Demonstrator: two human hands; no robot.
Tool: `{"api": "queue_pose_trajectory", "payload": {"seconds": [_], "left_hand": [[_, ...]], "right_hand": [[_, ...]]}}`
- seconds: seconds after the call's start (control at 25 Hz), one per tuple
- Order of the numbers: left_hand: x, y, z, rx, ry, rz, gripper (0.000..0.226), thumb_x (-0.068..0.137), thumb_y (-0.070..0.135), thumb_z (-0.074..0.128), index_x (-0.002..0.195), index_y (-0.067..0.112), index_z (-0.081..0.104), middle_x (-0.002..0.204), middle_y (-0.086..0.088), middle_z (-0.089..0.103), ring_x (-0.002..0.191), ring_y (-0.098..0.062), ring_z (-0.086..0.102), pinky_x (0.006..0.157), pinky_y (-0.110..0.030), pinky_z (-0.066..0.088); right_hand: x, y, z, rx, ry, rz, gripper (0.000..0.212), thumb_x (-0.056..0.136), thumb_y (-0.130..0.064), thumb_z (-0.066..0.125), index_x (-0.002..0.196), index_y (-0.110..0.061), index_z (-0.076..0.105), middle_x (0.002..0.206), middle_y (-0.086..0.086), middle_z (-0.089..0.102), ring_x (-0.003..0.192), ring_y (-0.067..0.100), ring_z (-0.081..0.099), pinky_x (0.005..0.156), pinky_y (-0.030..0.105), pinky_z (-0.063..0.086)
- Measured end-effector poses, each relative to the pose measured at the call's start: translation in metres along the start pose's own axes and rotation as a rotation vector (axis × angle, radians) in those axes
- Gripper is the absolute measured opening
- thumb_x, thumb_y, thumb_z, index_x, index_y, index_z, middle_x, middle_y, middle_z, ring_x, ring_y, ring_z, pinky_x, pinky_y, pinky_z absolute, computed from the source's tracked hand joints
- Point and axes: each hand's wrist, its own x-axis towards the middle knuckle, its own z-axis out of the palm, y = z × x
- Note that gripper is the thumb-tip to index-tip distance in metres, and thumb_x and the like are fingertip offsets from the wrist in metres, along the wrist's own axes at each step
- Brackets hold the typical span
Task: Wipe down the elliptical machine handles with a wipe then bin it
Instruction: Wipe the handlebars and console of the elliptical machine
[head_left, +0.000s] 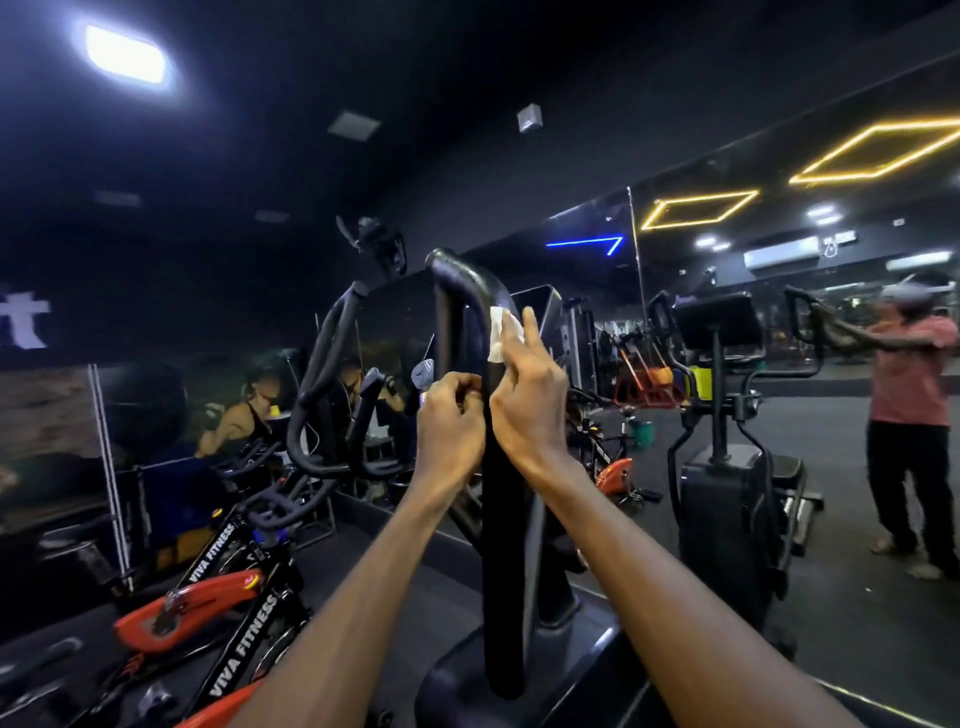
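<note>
Nearest: both forearms reach up and fwd to the elliptical handle (500, 467), a black bar whose long axis runs near vertical, curving over at the top. Left hand (449, 421) has fingers curled against the bar's left side – whether it truly grips cannot be told. Right hand (530, 395) sits on the bar's right side, fingers extended upward, pressing the white wipe (500, 332) flat to the bar just below the bend. Wipe lies above both hands – right hand nearer, so strokes likely run along the axis. Beyond: spin bikes (228, 587), wall mirror (779, 249). No bin identified.
</note>
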Motion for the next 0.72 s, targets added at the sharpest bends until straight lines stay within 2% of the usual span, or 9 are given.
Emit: {"api": "queue_pose_trajectory", "payload": {"seconds": [0.12,0.28,0.36,0.44,0.52,0.6,0.64,0.72], "left_hand": [[0.007,0.011,0.003,-0.025,0.067,0.024,0.019,0.097,0.013,0.05,0.108,0.016,0.065,0.107,-0.002,0.066,0.098,-0.014,0.062,0.09,-0.027,0.049],[0.025,0.029,0.012,-0.015,0.153,0.053,0.017,0.097,0.021,0.05,0.107,0.016,0.061,0.109,-0.005,0.063,0.099,-0.017,0.06,0.089,-0.033,0.049],[0.031,0.035,0.015,-0.016,0.173,0.04,0.016,0.097,0.024,0.049,0.106,0.016,0.06,0.107,-0.005,0.063,0.097,-0.017,0.061,0.088,-0.036,0.051],[0.036,0.036,0.014,-0.004,0.172,0.045,0.015,0.096,0.028,0.05,0.103,0.018,0.06,0.105,-0.005,0.064,0.095,-0.018,0.062,0.087,-0.04,0.052],[0.04,0.034,0.01,0.018,0.169,0.054,0.013,0.096,0.028,0.052,0.1,0.019,0.06,0.103,-0.005,0.065,0.092,-0.017,0.061,0.085,-0.04,0.052],[0.043,0.035,0.007,0.043,0.163,0.058,0.008,0.095,0.026,0.054,0.094,0.021,0.06,0.101,-0.006,0.064,0.089,-0.017,0.061,0.079,-0.035,0.051],[0.046,0.036,0.005,0.057,0.159,0.066,0.007,0.095,0.025,0.054,0.092,0.022,0.06,0.101,-0.006,0.064,0.087,-0.016,0.06,0.076,-0.03,0.049],[0.051,0.039,0.001,0.073,0.174,0.099,0.004,0.094,0.022,0.057,0.091,0.021,0.06,0.103,-0.006,0.063,0.082,-0.008,0.058,0.072,-0.014,0.044]], "right_hand": [[-0.02,0.012,-0.002,0.031,-0.043,-0.048,0.053,0.095,0.001,0.042,0.146,-0.012,0.048,0.155,0.019,0.036,0.137,0.032,0.046,0.113,0.038,0.039],[0.039,0.007,-0.005,0.132,-0.081,-0.103,0.041,0.098,-0.007,0.045,0.137,-0.009,0.058,0.148,0.022,0.045,0.141,0.027,0.041,0.115,0.034,0.035],[0.053,0.008,-0.009,0.131,-0.109,-0.134,0.039,0.097,-0.004,0.046,0.133,-0.008,0.061,0.148,0.021,0.046,0.142,0.024,0.04,0.114,0.035,0.035],[0.047,0.017,-0.01,0.122,-0.17,-0.243,0.04,0.093,0.003,0.048,0.128,-0.005,0.064,0.147,0.02,0.047,0.142,0.018,0.035,0.118,0.037,0.031],[0.063,0.022,-0.009,0.156,-0.232,-0.353,0.04,0.088,0.007,0.045,0.119,-0.003,0.069,0.141,0.022,0.055,0.141,0.021,0.037,0.119,0.034,0.03],[0.097,0.022,-0.006,0.245,-0.266,-0.24,0.043,0.088,0.007,0.04,0.112,-0.005,0.073,0.13,0.02,0.064,0.136,0.025,0.049,0.115,0.026,0.033],[0.108,0.02,-0.006,0.252,-0.276,-0.158,0.044,0.09,0.006,0.04,0.115,-0.008,0.073,0.13,0.016,0.065,0.133,0.023,0.052,0.113,0.023,0.035],[0.11,0.017,-0.004,0.239,-0.264,-0.144,0.046,0.089,0.005,0.04,0.116,-0.012,0.073,0.132,0.011,0.065,0.132,0.014,0.052,0.113,0.021,0.035]]}}
